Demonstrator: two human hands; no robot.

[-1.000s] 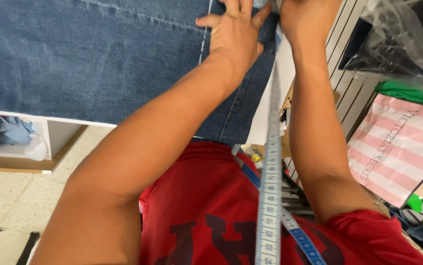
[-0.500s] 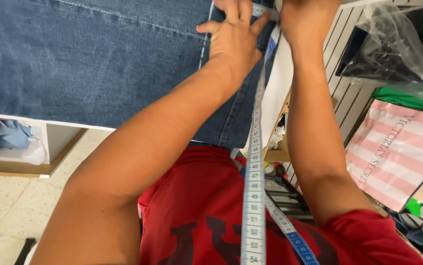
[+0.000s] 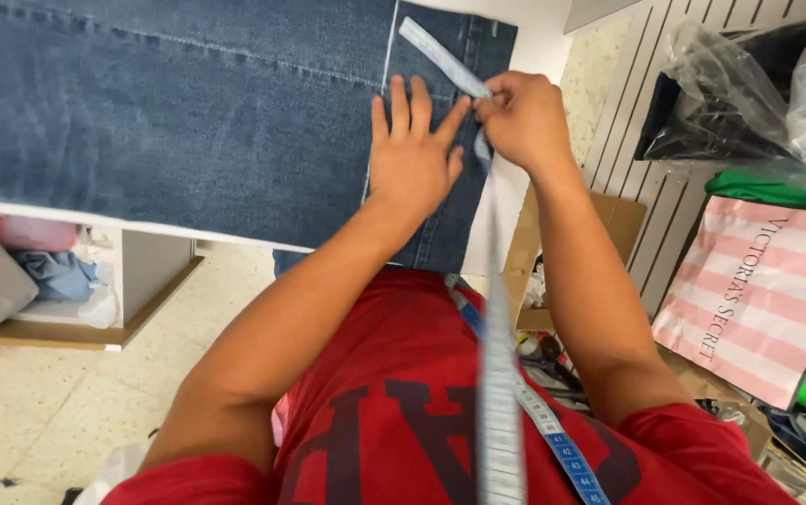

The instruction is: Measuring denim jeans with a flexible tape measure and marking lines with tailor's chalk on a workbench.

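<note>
At the far left we see a shelf under the table, with bundled cloth in bags inside it; above it the jeans lie flat on the table and cover most of its top, dark blue, with a seam running across; further right our left hand lies flat on the jeans, palm down and fingers spread, so it grips nothing and only presses the cloth; just beside it our right hand is closed in a pinch on the tape, and its fingertips touch the left hand's forefinger; one short end of the tape goes up and to the left over the jeans, the long part hangs down blurred in front of our red shirt, and another piece with printed marks lies across the shirt lower down; to the right of the arm stands a cardboard box on the floor; beyond it we see clear plastic bags with dark clothes, and at the far right a pink striped bag
</note>
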